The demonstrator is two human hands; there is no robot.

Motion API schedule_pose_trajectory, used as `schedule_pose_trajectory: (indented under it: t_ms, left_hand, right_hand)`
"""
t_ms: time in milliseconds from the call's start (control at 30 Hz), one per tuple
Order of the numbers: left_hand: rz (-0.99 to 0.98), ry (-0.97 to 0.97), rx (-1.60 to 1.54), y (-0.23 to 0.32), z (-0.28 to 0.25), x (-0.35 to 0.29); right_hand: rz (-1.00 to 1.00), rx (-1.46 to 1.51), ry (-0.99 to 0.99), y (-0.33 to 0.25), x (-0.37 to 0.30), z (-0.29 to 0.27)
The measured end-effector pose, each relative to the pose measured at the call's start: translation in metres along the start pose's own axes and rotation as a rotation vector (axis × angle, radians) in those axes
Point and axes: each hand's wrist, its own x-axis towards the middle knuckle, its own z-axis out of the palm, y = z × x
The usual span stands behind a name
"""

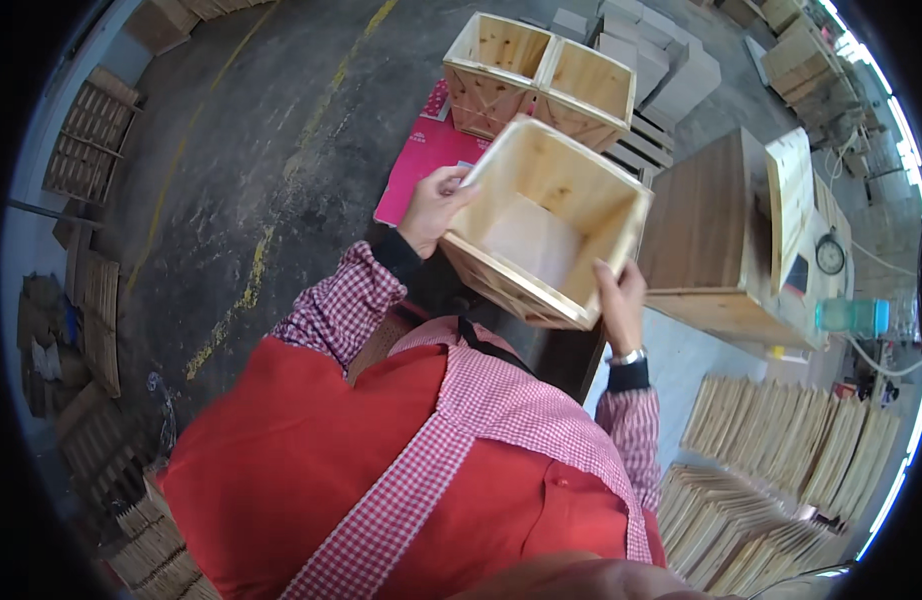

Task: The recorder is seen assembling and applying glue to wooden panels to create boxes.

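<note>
two hands carry this step, so keep them sharing the load evenly. your left hand (433, 205) grips the left wall of the open-topped wooden box (546, 225), fingers curled over the rim and thumb along the outside. keep that pinch near the upper corner, where i judge the joint is stiffest, and avoid pressing the thin panel inward. the box sits in mid-air in front of your chest, tilted so its mouth faces you, above the dark floor (241, 170) and not resting on anything. it is pale, unfinished softwood with visible grain and knots, square in plan, its walls tapering slightly to a flat light bottom panel. thin diagonal slats cross the outer face nearest you; they look fragile, so hold by the rim rather than by them. your right hand (621, 300) clasps the near right corner from below, fingers wrapped on the outside edge, a metal watch on the wrist. raw edges may splinter, so slide your grip as little as possible.

further back, two finished boxes (541, 80) of the same make stand side by side just beyond a pink sheet (421, 160). at right, a wooden workbench (721, 240) holds a round dial and a clear bottle, with stacks of thin boards (781, 470) below it.
</note>
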Motion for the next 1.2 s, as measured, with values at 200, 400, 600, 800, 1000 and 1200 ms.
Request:
schedule_pose_trajectory:
  t_ms: [200,400,600,800,1000,1200]
  left_hand:
    - [0.09,0.258,0.037,-0.058,-0.094,0.089]
    - [0.067,0.33,0.06,-0.079,-0.139,0.158]
    - [-0.015,0.363,0.075,-0.096,-0.156,0.178]
    - [-0.048,0.37,0.023,-0.098,-0.157,0.181]
    - [-0.011,0.355,0.105,-0.102,-0.169,0.188]
    - [-0.113,0.339,0.004,-0.087,-0.164,0.197]
  right_hand:
    - [-0.118,-0.318,-0.218,0.045,0.147,0.107]
    - [-0.135,-0.425,-0.251,0.066,0.225,0.171]
    - [-0.053,-0.406,-0.331,0.08,0.244,0.191]
    - [-0.13,-0.277,-0.355,0.086,0.248,0.19]
    - [-0.143,-0.296,-0.341,0.089,0.243,0.198]
    - [-0.055,-0.283,-0.345,0.088,0.24,0.196]
